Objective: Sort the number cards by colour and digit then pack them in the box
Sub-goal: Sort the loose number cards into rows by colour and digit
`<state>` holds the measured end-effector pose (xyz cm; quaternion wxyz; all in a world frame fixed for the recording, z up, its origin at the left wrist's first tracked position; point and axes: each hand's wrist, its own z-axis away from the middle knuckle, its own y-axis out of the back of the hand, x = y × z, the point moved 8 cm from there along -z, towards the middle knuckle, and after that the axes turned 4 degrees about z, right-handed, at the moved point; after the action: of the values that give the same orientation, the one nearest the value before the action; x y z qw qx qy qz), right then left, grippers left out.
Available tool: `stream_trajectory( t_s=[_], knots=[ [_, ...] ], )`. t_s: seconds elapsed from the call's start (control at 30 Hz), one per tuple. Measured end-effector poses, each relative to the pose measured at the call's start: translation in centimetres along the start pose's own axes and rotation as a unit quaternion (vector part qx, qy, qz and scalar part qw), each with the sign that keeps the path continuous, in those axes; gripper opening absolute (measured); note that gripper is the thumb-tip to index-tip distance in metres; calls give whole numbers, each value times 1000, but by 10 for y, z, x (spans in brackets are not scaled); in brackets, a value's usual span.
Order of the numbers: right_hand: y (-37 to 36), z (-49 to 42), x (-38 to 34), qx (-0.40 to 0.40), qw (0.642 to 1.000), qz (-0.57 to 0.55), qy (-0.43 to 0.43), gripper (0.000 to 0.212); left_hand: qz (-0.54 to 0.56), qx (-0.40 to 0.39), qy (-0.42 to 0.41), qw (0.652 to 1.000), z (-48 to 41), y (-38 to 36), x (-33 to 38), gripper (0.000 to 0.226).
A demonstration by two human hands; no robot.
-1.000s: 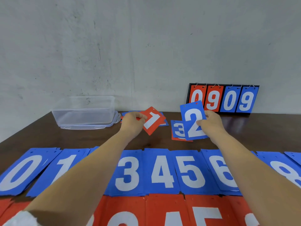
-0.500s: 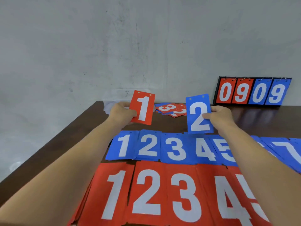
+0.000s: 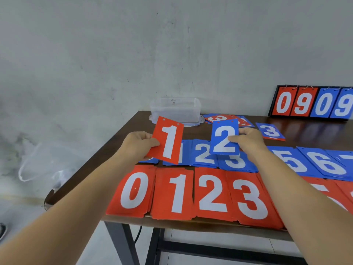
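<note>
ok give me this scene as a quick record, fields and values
left hand: holds red 1 over the blue row
right hand: holds blue 2 over the blue row
red row: piles 0, 1, 2, 3 in view, near edge
box: clear, far edge, no cards seen inside
heap: unsorted cards beside box

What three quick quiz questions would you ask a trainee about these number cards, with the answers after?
1. True or false: the left hand holds a red 1 card.
2. The right hand holds a blue card showing: A) 2, B) 5, C) 9.
3. Which digit is on the leftmost red pile on the table?

Key: 1 true; 2 A; 3 zero.
</note>
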<state>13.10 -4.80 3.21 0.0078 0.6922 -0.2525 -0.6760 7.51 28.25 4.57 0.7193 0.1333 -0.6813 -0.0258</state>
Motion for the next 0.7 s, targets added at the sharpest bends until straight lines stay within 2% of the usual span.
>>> stream_trajectory(
  t_s=[0.13,0.33,0.57,0.7],
  knots=[
    [-20,3,-1,-16,999,40,-4,13,-43,-32,20,998,27,3,-14,7],
    [-46,3,2,-44,993,113,5,22,-73,-32,41,996,55,2,-35,8],
    [-69,-1,11,-37,966,252,52,31,-165,42,26,985,69,-1,-60,11],
    [-72,4,10,-25,946,315,70,42,-299,83,-12,951,81,-5,-58,35]
  ],
)
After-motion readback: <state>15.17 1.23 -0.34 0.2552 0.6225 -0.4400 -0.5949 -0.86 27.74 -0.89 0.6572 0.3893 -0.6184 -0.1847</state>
